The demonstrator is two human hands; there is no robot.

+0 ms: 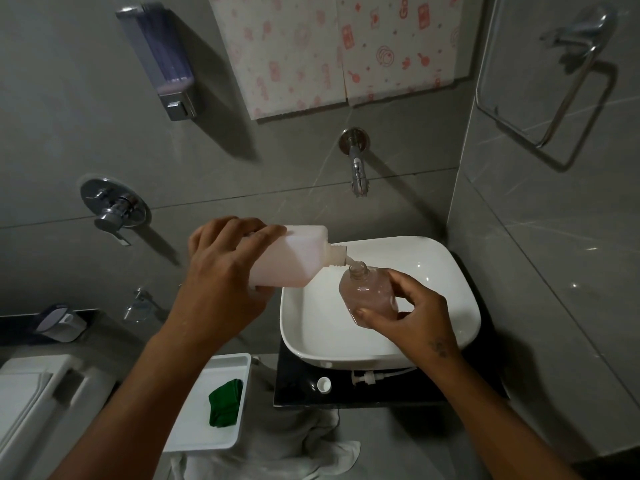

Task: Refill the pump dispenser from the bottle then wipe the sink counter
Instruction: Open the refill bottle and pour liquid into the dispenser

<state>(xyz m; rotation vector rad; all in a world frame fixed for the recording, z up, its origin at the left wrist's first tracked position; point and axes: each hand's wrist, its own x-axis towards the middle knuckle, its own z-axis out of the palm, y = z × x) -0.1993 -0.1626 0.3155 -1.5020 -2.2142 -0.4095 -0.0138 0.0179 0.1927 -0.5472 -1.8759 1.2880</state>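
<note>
Soap runs from the tipped refill bottle (294,256) into the open neck of the pump dispenser (369,292), both held above the white sink (450,306). Left hand (221,268) has its fingers curled round the bottle's base; right hand (408,317) grips the dispenser's lower body, thumb across its front. On the dark worktop (381,393) in front of the sink lie the pump head (365,378) and a white cap (324,384). A green cloth (225,403) sits in a white tray (194,441) to the left.
</note>
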